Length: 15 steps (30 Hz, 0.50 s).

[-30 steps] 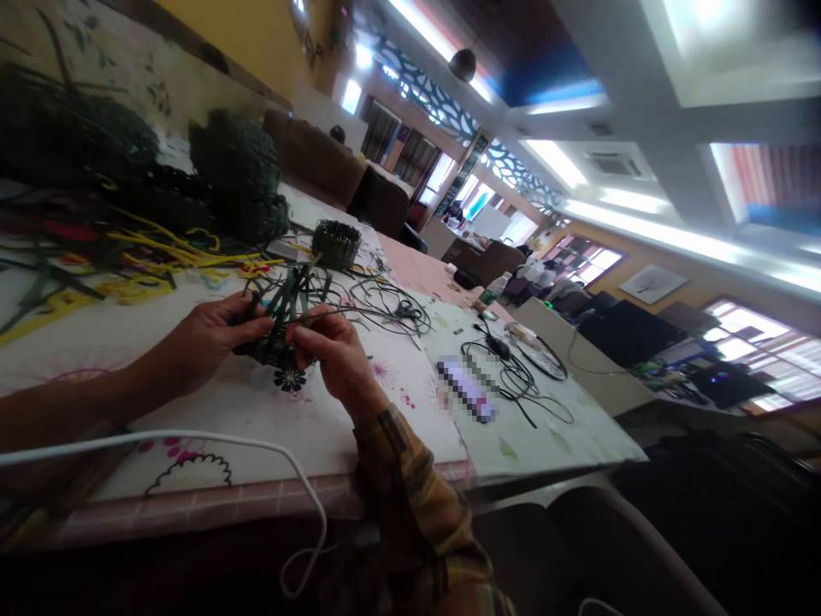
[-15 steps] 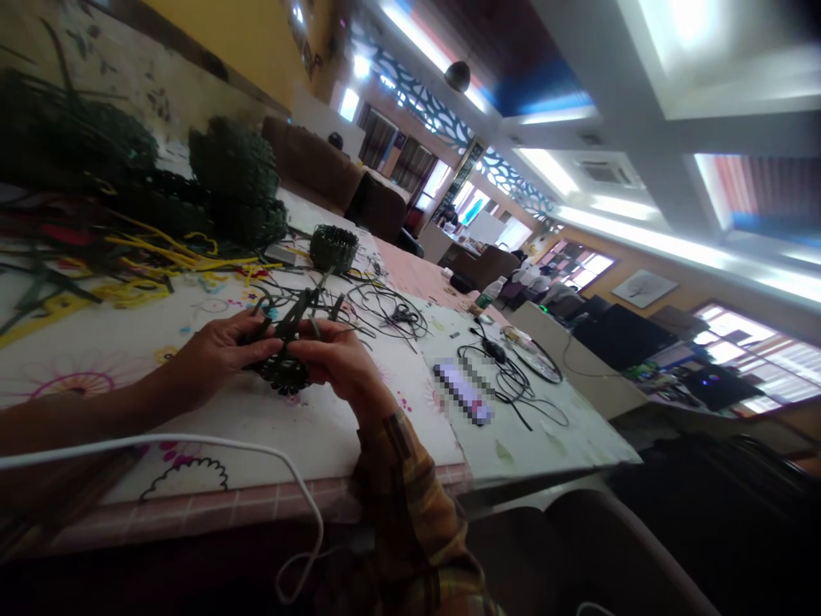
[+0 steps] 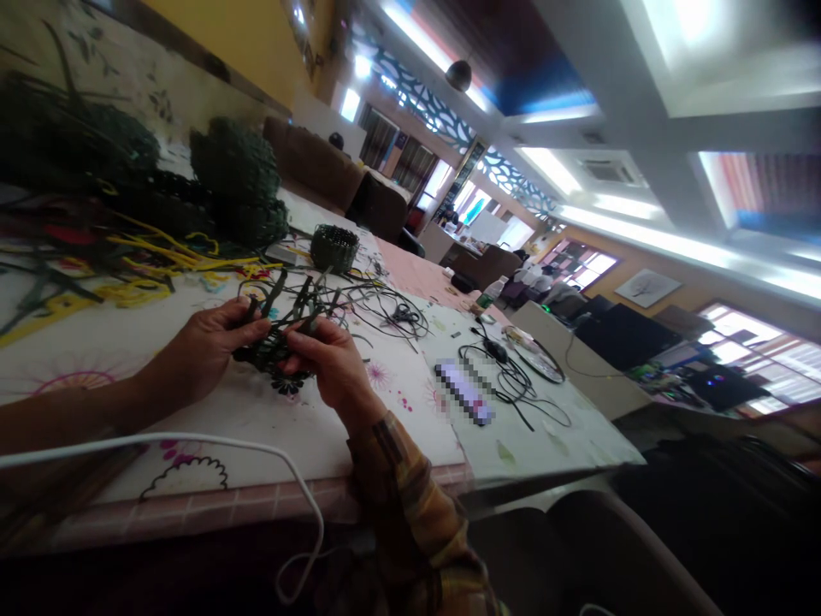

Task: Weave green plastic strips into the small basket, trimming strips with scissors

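Between my two hands is a partly woven dark green basket point(image 3: 264, 352), with loose strips sticking up from it and a scalloped edge showing low at the front. My left hand point(image 3: 221, 338) grips its left side, thumb laid along the weave. On the right side, my right hand point(image 3: 327, 355) pinches the strips between thumb and fingers. A small round woven basket point(image 3: 334, 248) of the same dark green stands on the table beyond my hands. Behind the fingers, the exact strip held is hard to make out.
Dark green woven pieces point(image 3: 234, 171) are heaped at the back left, near yellow strips point(image 3: 160, 252). Loose dark strips point(image 3: 401, 316) lie right of my hands. Farther right are a blurred-out phone point(image 3: 465, 392), coiled black cable point(image 3: 510, 376) and a bottle point(image 3: 493, 293). A white cable point(image 3: 256, 443) crosses in front.
My hands have moved slightly apart, and the upright strips between them are now spread wider. My right hand has shifted its hold on the strips.
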Each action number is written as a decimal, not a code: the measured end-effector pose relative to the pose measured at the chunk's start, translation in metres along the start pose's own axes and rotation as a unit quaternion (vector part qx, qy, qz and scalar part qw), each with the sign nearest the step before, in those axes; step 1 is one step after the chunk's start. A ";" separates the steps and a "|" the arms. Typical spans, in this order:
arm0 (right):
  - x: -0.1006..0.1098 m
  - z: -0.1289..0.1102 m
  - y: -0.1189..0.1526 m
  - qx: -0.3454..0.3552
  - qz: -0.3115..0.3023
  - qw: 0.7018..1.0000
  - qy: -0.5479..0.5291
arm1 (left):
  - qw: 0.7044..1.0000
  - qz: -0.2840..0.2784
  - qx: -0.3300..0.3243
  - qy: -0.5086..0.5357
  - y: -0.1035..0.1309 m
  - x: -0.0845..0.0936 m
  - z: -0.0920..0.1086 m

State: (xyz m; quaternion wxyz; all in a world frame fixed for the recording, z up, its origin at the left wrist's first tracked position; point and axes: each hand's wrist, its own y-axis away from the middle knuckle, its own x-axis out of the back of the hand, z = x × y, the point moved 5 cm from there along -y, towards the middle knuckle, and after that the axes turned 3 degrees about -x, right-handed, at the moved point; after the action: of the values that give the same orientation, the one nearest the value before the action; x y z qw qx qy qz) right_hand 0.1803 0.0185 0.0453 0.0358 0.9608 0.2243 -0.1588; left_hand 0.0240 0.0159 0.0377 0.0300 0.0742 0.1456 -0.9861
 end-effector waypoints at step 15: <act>0.001 -0.012 0.013 0.205 0.142 0.925 0.287 | 0.995 -0.045 -0.017 -0.086 0.001 -0.006 0.000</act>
State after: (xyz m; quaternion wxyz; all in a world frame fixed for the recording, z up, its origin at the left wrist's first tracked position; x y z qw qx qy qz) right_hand 0.1905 0.0090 0.0561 -0.2058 0.9734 0.0487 0.0882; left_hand 0.0301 0.0149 0.0382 -0.0004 -0.0176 0.1620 -0.9866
